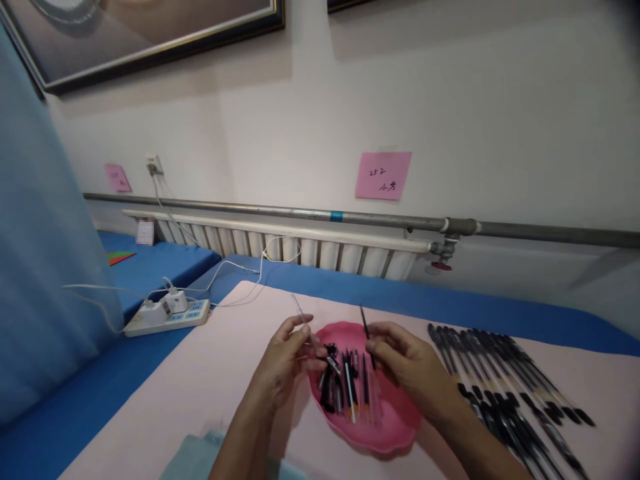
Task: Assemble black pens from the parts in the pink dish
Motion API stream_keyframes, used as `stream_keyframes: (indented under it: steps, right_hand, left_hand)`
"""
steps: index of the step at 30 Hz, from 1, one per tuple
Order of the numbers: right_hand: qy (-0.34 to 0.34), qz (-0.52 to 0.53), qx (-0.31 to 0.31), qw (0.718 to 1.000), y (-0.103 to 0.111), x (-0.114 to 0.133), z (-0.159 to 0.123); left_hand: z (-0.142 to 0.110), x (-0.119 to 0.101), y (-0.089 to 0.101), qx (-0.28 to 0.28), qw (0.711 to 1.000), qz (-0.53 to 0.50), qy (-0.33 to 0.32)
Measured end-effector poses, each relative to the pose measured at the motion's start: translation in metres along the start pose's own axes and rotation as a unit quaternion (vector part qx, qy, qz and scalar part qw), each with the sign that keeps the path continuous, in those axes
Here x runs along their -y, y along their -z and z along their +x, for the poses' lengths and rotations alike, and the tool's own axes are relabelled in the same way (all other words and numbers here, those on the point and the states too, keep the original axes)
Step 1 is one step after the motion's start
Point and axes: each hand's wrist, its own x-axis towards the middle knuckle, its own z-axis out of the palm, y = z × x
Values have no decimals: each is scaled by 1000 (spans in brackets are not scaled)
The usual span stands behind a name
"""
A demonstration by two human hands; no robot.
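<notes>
My left hand (283, 357) is closed around a thin clear pen barrel (299, 309), which points up and to the left. Between the fingertips of my right hand (405, 360) is a slim black pen refill (365, 322), held tilted. The two parts are apart, above a pink scalloped tray (385, 437). Inside it lie black pen caps (327, 393), several dark refills (350, 383) and clear barrels (373, 407). The small parts beside my left fingers are blurred.
Rows of black-capped pens (485, 360) and another pile of pens (520, 427) lie at the right on the pink sheet (200, 373). A power strip (167, 319) with chargers and white cables sits at left. Light-blue cloth (193, 457) lies in front; a radiator (310, 253) stands behind.
</notes>
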Motion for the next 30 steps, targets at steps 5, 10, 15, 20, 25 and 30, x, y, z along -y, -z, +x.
stream_keyframes:
  steps: [5, 10, 15, 20, 25, 30]
  right_hand:
    - [77, 184, -121, 972, 4, 9, 0]
    - [130, 241, -151, 950, 6, 17, -3]
    - [139, 216, -142, 956, 5, 18, -7]
    - [138, 186, -138, 963, 7, 16, -5]
    - [139, 164, -132, 968, 10, 18, -6]
    - [133, 67, -114, 982, 14, 29, -10]
  left_hand:
    - [-8, 9, -13, 110, 990, 75, 39]
    - [-10, 16, -17, 169, 977, 108, 66]
    - [-11, 20, -17, 193, 966, 161, 60]
    - [-10, 21, -17, 201, 965, 159, 57]
    - [-12, 19, -17, 189, 968, 160, 47]
    - [-14, 17, -18, 156, 969, 182, 54]
